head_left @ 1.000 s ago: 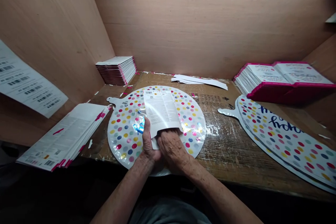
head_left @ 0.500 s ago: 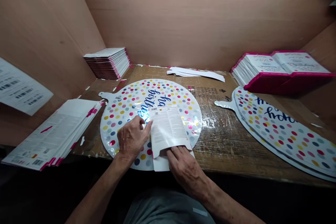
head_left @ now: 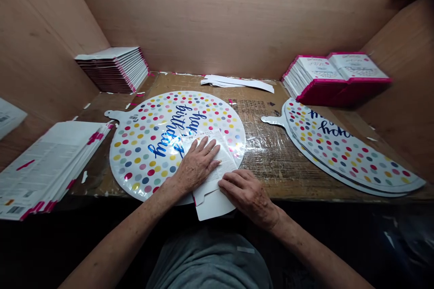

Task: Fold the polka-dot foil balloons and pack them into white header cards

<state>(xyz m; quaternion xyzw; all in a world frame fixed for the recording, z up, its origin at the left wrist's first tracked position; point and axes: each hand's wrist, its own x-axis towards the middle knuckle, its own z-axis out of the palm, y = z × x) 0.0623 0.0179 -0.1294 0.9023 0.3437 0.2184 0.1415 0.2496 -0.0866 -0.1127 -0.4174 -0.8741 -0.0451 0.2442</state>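
Observation:
A printed white paper envelope (head_left: 214,205) with a wide flap lies at a slant on a flat foil balloon (head_left: 135,158). The balloon is white with coloured dots and blue "happy birthday" lettering, its neck pointing left. My left hand (head_left: 198,162) is spread flat over the envelope's printed face, fingers apart. At the envelope's lower right edge, by the flap, my right hand (head_left: 249,194) has its fingers bent together on the paper; its thumb is hidden. The flap extends toward me over the table's front edge.
Printed envelopes (head_left: 50,158) lie fanned at the left; another stack (head_left: 111,70) stands behind them. White paper strips (head_left: 237,83) lie at the back. At right, pink-edged packets (head_left: 335,76) stand behind more dotted balloons (head_left: 352,158). Wooden panels (head_left: 217,18) enclose the table.
My left hand has moved right and flattened onto the envelope. My right hand has come out of the envelope's opening to its right edge. The envelope is now tilted, and the view has shifted.

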